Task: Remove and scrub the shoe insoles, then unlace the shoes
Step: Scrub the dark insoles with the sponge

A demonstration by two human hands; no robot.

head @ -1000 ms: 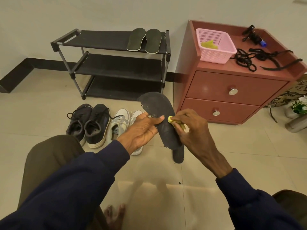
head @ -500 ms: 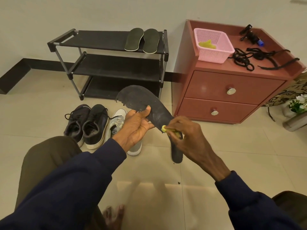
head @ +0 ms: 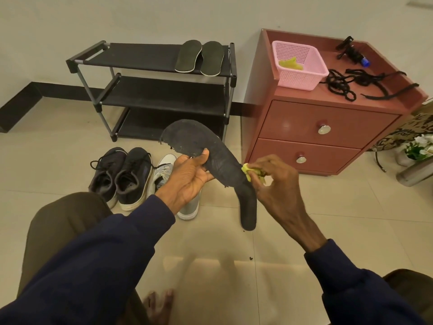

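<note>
A worn black insole [head: 210, 158] with a ragged toe edge hangs bent in mid-air in front of me. My left hand [head: 189, 174] grips it at the middle, thumb on top. My right hand [head: 274, 181] pinches a small yellow scrubber [head: 248, 171] against the insole's right edge. On the floor to the left stand a pair of dark laced sneakers [head: 126, 174] and a pair of grey-white laced sneakers [head: 164, 174], partly hidden by my left hand. Two more insoles [head: 199, 57] lie on the top shelf of the black shoe rack [head: 150, 90].
A red two-drawer cabinet [head: 328, 127] stands at the right, carrying a pink basket [head: 297, 64] with something yellow inside and loose black laces [head: 346, 85]. A flower pot [head: 419, 151] sits far right. My knees and bare foot fill the bottom. Dark crumbs lie on the tile floor.
The insole has tilted so its toe end points further left and it bends more. My right hand with the scrubber has slid down along the insole's right edge.
</note>
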